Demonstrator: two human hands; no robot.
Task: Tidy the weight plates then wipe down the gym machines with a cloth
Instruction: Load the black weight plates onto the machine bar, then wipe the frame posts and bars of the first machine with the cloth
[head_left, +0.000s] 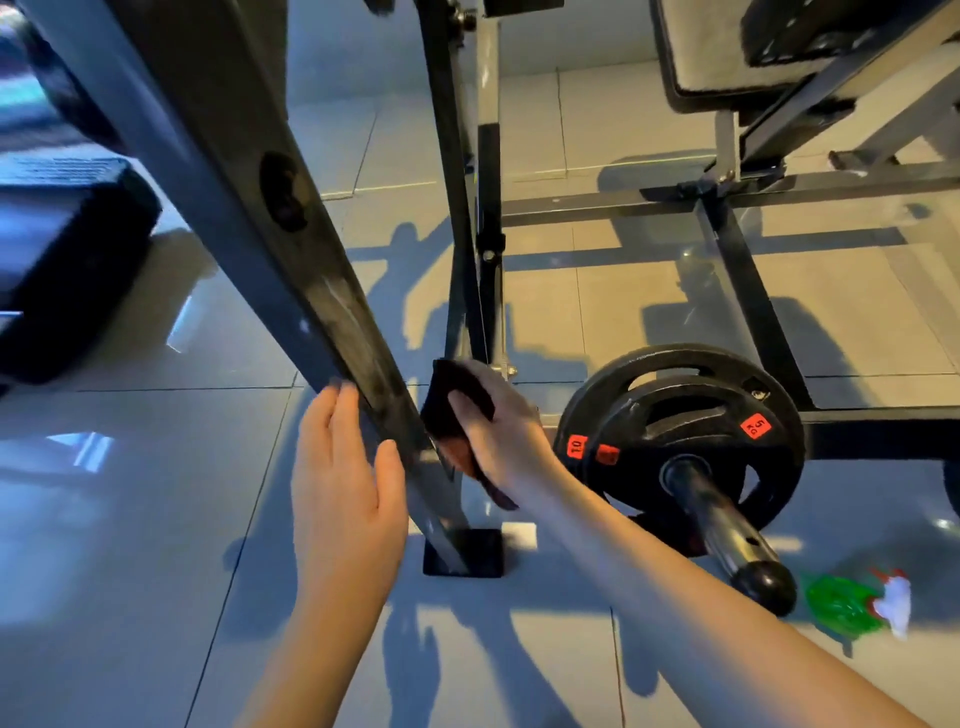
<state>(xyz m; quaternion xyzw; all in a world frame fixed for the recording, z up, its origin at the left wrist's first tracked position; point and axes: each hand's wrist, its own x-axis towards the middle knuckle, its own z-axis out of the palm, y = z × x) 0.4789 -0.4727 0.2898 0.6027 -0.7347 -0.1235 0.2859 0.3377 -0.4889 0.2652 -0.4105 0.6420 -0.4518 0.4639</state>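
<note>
Plates (680, 415) ride the bar (723, 525) while right hand (504, 436) grips cloth (441, 396).

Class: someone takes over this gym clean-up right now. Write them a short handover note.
Left grip: fingers straight, resting on the slanted frame bar.
Right grip: holds the dark cloth against that bar's other side, low down.
Weight plates, marked 10 and 5, sit together on a peg near the right grip.
Done: plates look tidied; wiping is under way.
Left: the bar higher up, streaked, then the bench frame and pad.
</note>
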